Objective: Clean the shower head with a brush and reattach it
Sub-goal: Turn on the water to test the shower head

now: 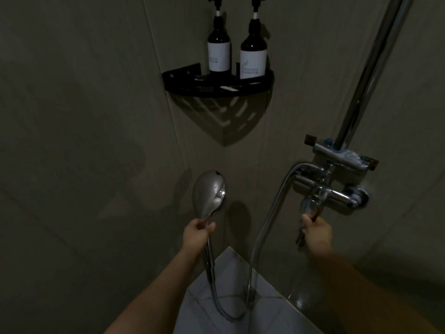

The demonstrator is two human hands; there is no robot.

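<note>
Left hand [197,233] grips the shower head [209,194] by its handle (face turned away). Right hand [315,231] curls round the faucet lever [310,208], hose [255,237] looping between them.

Location: a dim, tiled bathroom shower corner. A black corner shelf [218,86] carrying two pump bottles [253,48] is mounted above the hands. A chrome mixer tap [337,189] and riser pipe [368,75] stand above the right hand [316,233].
</note>
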